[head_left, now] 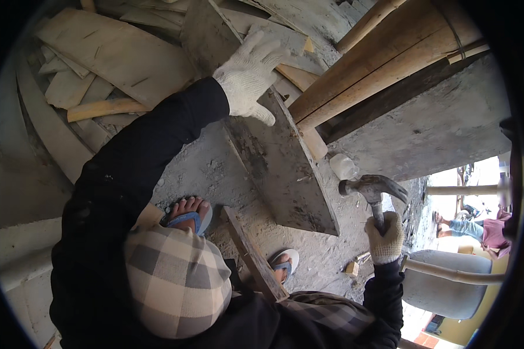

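Observation:
A cream knitted glove covers my left hand (249,78), which lies across a long grey weathered board (273,166) with its fingers and thumb spread. Whether the palm presses on the board I cannot tell. The board slants from the top middle down toward my feet and has dark stains. In my right hand (385,239), gloved the same way, is the handle of a claw hammer (374,187). Its metal head is up, just right of the board's near end and apart from it.
Loose planks (116,52) are heaped at the far left. Thick bamboo poles (378,64) and a concrete slab (431,122) stand at the right. A crumpled clear plastic cup (343,167) lies near the hammer. A narrow wood strip (253,256) lies between my sandalled feet. Another person (477,230) is farther right.

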The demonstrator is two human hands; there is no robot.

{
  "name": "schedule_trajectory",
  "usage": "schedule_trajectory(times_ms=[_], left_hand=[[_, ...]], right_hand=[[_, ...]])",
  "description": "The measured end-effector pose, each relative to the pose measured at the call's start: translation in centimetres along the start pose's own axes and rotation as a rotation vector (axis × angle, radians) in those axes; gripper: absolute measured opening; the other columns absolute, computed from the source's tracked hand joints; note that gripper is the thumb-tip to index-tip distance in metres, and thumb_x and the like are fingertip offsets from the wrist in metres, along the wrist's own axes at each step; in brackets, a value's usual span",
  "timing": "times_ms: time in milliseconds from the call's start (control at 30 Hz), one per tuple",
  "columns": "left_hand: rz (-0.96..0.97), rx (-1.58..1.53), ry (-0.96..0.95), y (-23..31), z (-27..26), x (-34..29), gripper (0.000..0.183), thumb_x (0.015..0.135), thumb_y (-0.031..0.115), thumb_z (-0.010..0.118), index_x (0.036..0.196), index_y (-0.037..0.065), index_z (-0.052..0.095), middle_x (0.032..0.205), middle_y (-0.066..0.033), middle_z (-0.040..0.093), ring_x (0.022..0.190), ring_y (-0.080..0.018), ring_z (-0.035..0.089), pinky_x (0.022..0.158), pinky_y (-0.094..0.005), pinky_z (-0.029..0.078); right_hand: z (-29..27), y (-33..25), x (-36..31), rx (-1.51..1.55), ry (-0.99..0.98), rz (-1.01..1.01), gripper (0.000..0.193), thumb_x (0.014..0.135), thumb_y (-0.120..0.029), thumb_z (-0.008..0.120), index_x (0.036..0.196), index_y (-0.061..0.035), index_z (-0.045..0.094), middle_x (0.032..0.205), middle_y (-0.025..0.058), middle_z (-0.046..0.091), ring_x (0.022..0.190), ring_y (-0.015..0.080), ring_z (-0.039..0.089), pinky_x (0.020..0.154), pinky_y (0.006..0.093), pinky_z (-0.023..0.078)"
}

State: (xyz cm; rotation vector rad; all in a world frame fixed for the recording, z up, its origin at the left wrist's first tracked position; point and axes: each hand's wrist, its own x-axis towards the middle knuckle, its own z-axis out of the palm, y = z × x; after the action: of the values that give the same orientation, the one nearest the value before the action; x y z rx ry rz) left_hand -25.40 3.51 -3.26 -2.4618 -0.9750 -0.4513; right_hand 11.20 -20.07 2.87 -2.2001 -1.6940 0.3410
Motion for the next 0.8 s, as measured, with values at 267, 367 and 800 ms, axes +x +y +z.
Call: schedule_trajectory(times_ms=[267,367,800], left_hand=[[0.057,-0.191,-0.461,1.6,1.3,4.2,0.085,0.063,0.067,0.074,0.127,0.014,0.057,0.112,-0.008,0.062,0.115,-0.0255,0.053,0.109,-0.0655,0.014],[0.05,-0.233,-0.49,1.6,1.2,3.9,0.081,0.063,0.065,0.074,0.122,0.011,0.06,0.107,-0.0081,0.063,0.114,-0.0265,0.053,0.111,-0.064,0.011],[0.043,-0.303,-0.47,0.9,2.7,3.6,0.072,0.061,0.061,0.077,0.113,0.012,0.064,0.107,-0.0069,0.063,0.121,-0.0253,0.045,0.112,-0.0619,0.006]], right_hand=[[0.4,-7.6,0.5,-0.138,-0.445,-0.113,0.029,0.087,-0.025,0.066,0.101,-0.0013,0.058,0.069,0.0152,0.059,0.059,0.0301,0.06,0.057,0.0377,0.048],[-0.2,-10.6,0.0,-0.197,-0.428,-0.236,0.026,0.087,-0.024,0.066,0.097,-0.0013,0.058,0.068,0.016,0.06,0.064,0.0355,0.063,0.056,0.0405,0.049],[1.0,-15.4,1.0,-0.602,-0.639,-0.586,0.025,0.087,-0.026,0.064,0.082,-0.0028,0.057,0.06,0.0138,0.058,0.054,0.0326,0.061,0.048,0.0427,0.048]])
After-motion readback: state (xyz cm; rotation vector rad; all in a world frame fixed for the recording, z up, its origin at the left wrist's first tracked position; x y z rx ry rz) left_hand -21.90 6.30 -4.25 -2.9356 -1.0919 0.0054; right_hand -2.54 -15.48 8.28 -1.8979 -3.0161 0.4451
